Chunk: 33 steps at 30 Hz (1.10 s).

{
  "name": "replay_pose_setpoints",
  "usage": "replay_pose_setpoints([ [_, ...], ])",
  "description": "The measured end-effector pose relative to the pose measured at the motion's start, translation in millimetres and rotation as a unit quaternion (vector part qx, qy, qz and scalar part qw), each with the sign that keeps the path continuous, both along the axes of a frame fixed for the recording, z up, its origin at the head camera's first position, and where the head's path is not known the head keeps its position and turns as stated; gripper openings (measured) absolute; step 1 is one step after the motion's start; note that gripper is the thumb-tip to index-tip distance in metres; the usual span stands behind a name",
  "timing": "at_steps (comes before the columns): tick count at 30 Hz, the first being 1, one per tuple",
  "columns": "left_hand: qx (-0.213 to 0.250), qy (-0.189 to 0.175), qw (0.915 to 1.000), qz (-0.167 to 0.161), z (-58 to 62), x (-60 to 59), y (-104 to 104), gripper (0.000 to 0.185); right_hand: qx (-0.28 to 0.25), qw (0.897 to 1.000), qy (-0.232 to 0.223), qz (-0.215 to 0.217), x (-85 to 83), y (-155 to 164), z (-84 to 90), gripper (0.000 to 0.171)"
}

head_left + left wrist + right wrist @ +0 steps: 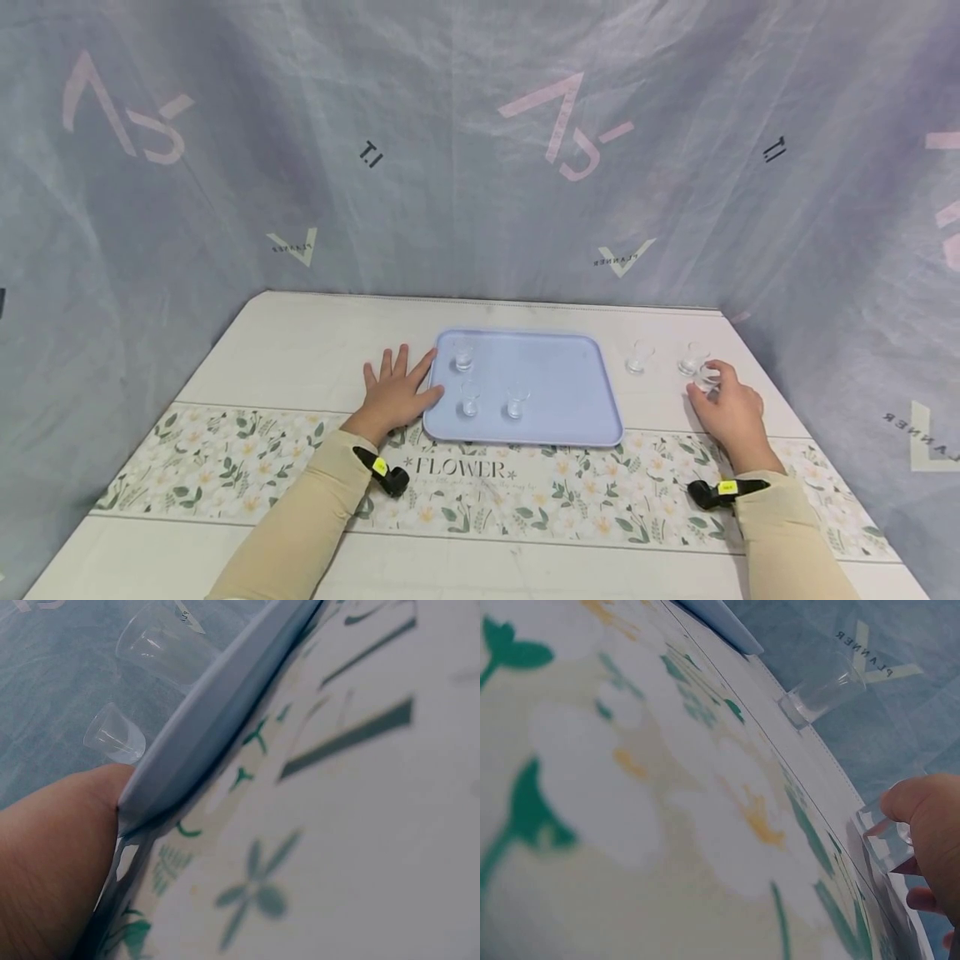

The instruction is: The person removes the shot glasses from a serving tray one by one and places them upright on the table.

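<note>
A light blue rectangular tray [558, 383] lies on the table with three small clear shot glasses on its left half: one at the back [463, 358] and two nearer the front. My left hand [393, 398] rests beside the tray's left edge, fingers spread, its thumb touching the rim. To the right of the tray, my right hand [733, 410] grips a clear shot glass [885, 840] between thumb and fingers, partly covering it. That glass is at the table surface; whether it is lifted I cannot tell.
Two more clear shot glasses stand right of the tray, one nearer it [637, 358] and one just behind the gripped glass [692, 360]. A white table cover [300, 342] with a floral band lies underneath. Grey-blue printed curtains [465, 208] enclose the back and sides.
</note>
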<state>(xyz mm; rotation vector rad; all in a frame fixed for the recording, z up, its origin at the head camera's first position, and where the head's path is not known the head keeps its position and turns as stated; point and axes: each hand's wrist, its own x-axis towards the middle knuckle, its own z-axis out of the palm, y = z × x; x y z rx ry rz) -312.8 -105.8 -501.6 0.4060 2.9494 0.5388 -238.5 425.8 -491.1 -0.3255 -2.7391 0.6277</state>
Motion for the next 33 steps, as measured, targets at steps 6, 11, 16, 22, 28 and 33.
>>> replay_pose_setpoints([
  [6, 0.001, 0.003, 1.0000, -0.001, 2.7, 2.6, 0.5, 0.077, -0.003, 1.000, -0.002, 0.004, 0.3, 0.8, -0.7, 0.058],
  [11, 0.007, 0.011, 0.9999, -0.001, 5.7, 5.7, 0.8, 0.076, -0.008, 1.000, -0.002, 0.003, 0.8, -0.5, -1.2, 0.058],
  [16, 0.001, 0.008, 1.0000, -0.001, 4.6, 4.4, 0.8, 0.077, -0.009, 1.000, 0.004, 0.005, 0.8, -0.5, -0.8, 0.058],
  [22, 0.004, 0.002, 1.0000, -0.002, 2.6, 1.0, -0.7, 0.077, -0.019, 1.000, 0.020, 0.008, 1.4, -0.5, 1.5, 0.057],
  [28, 0.000, 0.005, 1.0000, -0.003, 2.1, 0.3, -0.4, 0.078, -0.020, 1.000, 0.021, 0.007, 0.8, -0.5, 1.3, 0.056],
  [33, -0.005, -0.002, 1.0000, -0.001, 2.6, 0.1, 0.1, 0.078, -0.017, 1.000, 0.022, 0.004, 0.6, -0.5, 0.4, 0.055],
])
